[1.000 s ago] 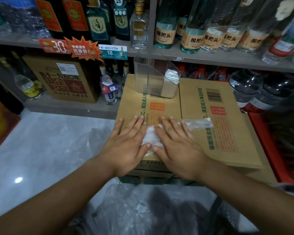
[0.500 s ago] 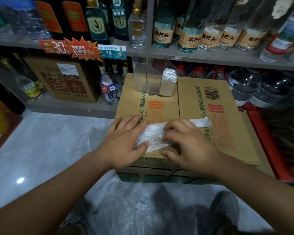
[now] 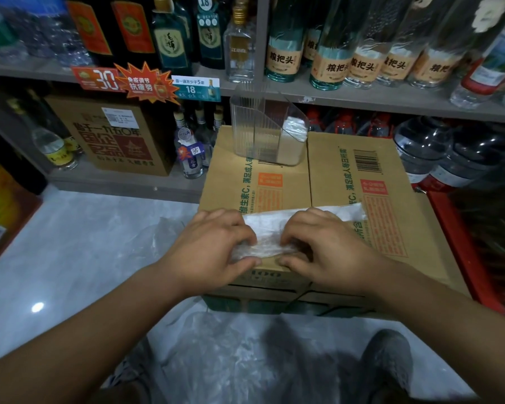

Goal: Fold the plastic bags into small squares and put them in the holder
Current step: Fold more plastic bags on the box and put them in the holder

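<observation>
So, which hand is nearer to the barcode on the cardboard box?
Right. The right hand pinches the plastic bag below the barcode; the left hand pinches it farther left.

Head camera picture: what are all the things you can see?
plastic bag: one, whitish see-through, flat on the near part of the box tops
holder: one, clear, on the far part of the box tops
folded bags: count unclear, white, in the holder's right compartment
cardboard boxes: apparently two, brown, side by side before the shelves
loose bags: count unclear, clear, on the floor
bottles: many, green, dark and clear, on the shelves
price tags: three, red, orange and blue, upper shelf edge
carton: one, brown, lower shelf, left
shoe: one, grey, bottom right
left hand, right hand: two, fingers curled, pinching the plastic bag's near edge
</observation>
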Motion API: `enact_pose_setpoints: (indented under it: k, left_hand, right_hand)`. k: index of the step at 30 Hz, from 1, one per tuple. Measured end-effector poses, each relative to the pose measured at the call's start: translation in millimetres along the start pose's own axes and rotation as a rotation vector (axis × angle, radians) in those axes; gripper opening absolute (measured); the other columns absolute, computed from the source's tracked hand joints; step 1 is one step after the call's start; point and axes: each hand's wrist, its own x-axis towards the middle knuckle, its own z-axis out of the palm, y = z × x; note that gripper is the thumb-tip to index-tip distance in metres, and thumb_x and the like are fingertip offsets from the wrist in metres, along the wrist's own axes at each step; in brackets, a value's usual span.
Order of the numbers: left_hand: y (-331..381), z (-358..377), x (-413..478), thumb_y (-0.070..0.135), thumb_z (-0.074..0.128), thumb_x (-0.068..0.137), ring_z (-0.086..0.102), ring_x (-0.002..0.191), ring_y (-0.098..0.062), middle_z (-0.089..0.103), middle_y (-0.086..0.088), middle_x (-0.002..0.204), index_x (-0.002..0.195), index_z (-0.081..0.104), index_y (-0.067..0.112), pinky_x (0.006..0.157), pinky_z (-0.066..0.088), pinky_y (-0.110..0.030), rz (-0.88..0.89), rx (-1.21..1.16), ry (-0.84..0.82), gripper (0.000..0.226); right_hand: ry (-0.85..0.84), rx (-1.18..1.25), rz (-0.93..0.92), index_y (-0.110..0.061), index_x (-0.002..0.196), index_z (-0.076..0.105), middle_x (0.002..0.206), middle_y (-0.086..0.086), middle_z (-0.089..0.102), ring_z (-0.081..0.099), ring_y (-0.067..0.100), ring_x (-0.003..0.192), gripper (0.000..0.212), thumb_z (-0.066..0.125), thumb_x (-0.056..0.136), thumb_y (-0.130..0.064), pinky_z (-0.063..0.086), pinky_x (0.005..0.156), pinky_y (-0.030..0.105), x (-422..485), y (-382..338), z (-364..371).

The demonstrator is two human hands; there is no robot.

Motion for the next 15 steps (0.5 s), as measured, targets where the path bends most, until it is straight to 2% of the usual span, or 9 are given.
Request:
enact_pose_setpoints:
  k: [2, 4, 8, 10, 15]
  left_hand:
    - [-2, -1, 0, 0.067, 0.040, 0.085, 0.053, 0.104, -0.012, 0.057, 0.014, 0.102, 0.107, 0.070, 0.035, 0.086, 0.034, -0.032, -0.010, -0.018, 0.001, 0.049]
    - [-1, 0, -1, 0.065, 0.040, 0.086, 0.052, 0.103, -0.012, 0.057, 0.014, 0.101, 0.103, 0.069, 0.034, 0.087, 0.036, -0.034, -0.025, -0.046, 0.018, 0.046]
    - [2, 0, 1, 0.073, 0.039, 0.082, 0.048, 0.099, -0.008, 0.055, 0.016, 0.100, 0.103, 0.064, 0.035, 0.086, 0.035, -0.033, -0.072, -0.051, 0.027, 0.050]
    - [2, -1, 0, 0.076, 0.041, 0.079, 0.047, 0.094, -0.006, 0.054, 0.018, 0.095, 0.099, 0.061, 0.036, 0.083, 0.033, -0.032, -0.087, -0.037, 0.040, 0.049]
    - [-1, -7, -2, 0.058, 0.048, 0.088, 0.056, 0.084, -0.009, 0.062, 0.014, 0.086, 0.086, 0.067, 0.029, 0.079, 0.041, -0.034, -0.194, -0.064, 0.121, 0.035]
  right_hand:
    - [-0.013, -0.026, 0.002, -0.031, 0.100, 0.069, 0.099, -0.016, 0.058, 0.051, 0.011, 0.101, 0.034, 0.058, 0.084, -0.059, 0.040, 0.089, 0.034, -2, 3, -4]
    - [-0.017, -0.043, 0.008, -0.031, 0.099, 0.071, 0.100, -0.015, 0.058, 0.049, 0.010, 0.102, 0.034, 0.055, 0.086, -0.058, 0.038, 0.088, 0.033, -3, 7, -7]
    - [-0.015, -0.019, 0.027, -0.025, 0.094, 0.069, 0.094, -0.011, 0.060, 0.053, 0.012, 0.093, 0.007, 0.065, 0.091, -0.030, 0.044, 0.084, 0.032, -2, 12, -13]
    - [0.007, 0.006, 0.070, -0.023, 0.091, 0.067, 0.090, -0.010, 0.063, 0.055, 0.012, 0.089, 0.003, 0.065, 0.092, -0.025, 0.047, 0.081, 0.032, -1, 12, -17]
    - [0.019, 0.116, 0.215, -0.025, 0.097, 0.065, 0.091, -0.013, 0.066, 0.059, 0.006, 0.084, 0.008, 0.059, 0.097, -0.031, 0.051, 0.077, 0.034, 4, 15, -24]
